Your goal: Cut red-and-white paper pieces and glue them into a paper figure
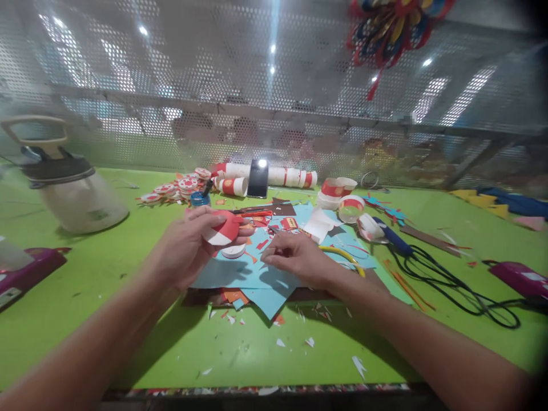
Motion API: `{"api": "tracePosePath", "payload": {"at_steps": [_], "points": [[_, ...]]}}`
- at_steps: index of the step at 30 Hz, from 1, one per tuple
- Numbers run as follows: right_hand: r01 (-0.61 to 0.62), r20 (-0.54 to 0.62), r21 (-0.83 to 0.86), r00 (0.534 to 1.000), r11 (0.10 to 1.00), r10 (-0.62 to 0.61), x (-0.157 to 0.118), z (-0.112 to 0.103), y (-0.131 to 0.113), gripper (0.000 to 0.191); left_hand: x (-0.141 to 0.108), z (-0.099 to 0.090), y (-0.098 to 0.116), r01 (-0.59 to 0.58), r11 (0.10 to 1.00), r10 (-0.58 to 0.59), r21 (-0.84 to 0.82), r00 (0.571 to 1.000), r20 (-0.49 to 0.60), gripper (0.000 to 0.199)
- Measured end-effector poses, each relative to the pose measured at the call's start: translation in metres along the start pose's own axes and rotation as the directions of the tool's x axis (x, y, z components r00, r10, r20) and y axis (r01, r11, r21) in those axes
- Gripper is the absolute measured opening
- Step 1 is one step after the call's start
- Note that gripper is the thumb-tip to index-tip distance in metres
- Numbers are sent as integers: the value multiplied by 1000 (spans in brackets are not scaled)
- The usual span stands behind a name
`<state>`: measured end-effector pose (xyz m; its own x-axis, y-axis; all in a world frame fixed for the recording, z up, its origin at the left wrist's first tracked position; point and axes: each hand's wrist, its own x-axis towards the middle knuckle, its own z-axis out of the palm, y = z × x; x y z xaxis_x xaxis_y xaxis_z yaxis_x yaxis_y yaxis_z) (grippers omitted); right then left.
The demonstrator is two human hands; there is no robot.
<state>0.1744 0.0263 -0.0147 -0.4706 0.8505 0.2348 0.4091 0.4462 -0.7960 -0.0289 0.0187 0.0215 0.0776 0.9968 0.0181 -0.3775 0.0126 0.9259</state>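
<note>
In my left hand [194, 242] I hold a red-and-white round piece [226, 229], gripped between thumb and fingers above the blue paper. My right hand [295, 256] is closed just to the right, its fingers bent over the same paper. A thin dark tip [273, 229] shows by the right fingers; what they hold, if anything, I cannot make out. Below the held piece lies a white round lid-like disc [233, 251]. Light-blue paper sheets [268, 297] with red and orange scraps spread under both hands. Behind them lies a red-handled cutter [257, 213].
Behind stand a phone [258, 178], paper-cup tubes [280, 174], a blue jar [200, 198] and red-and-white flower discs [187, 184]. At right are cup rings [351, 209], a blue-handled tool [393, 235] with black cable, and a yellow handle [345, 254]. A sprayer bottle [81, 200] stands left.
</note>
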Motion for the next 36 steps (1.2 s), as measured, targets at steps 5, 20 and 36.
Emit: {"api": "tracePosePath", "payload": {"at_steps": [5,20,36], "points": [[-100,-30,100,994,990,103,-2,-11,-4,18,4,-9,-2,-21,1000,21,4,996,-89,8],[-388,212,476,922,789,325,-8,-11,-14,23,-10,-8,-17,249,947,-287,200,939,187,19],[-505,360,398,854,766,375,-12,-15,-32,23,-19,5,-16,121,788,-340,603,903,262,26]]}}
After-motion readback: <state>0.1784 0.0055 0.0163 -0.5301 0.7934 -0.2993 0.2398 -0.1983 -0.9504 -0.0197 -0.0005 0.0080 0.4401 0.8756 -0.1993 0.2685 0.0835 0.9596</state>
